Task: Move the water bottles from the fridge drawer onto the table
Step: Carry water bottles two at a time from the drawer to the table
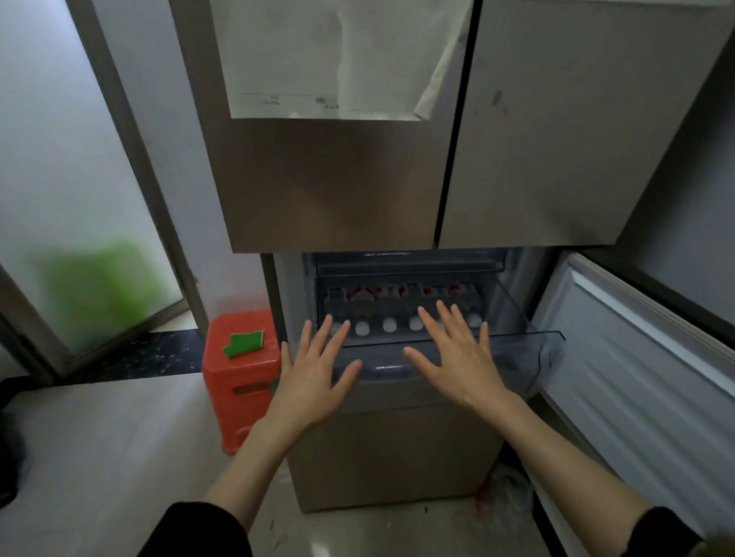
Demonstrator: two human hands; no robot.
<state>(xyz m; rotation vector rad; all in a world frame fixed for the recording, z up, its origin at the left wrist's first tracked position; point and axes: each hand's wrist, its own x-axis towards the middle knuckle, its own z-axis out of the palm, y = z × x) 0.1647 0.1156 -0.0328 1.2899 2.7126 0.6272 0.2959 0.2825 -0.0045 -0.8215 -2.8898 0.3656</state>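
Observation:
A clear plastic fridge drawer (545, 346) is pulled out from the open lower compartment. Several water bottles (388, 307) with red-and-white labels and white caps lie side by side in it, caps toward me. My left hand (315, 373) hovers with fingers spread over the drawer's front left. Over the front right, my right hand (457, 358) is spread the same way. Neither hand holds anything, and the fingertips cover parts of some bottles. A pale table (112, 458) lies at lower left.
The lower fridge door (656, 371) stands open at the right. A red plastic stool (243, 376) with a green object on it sits left of the fridge. A frosted glass door is at the far left, a dark bag at the table's left edge.

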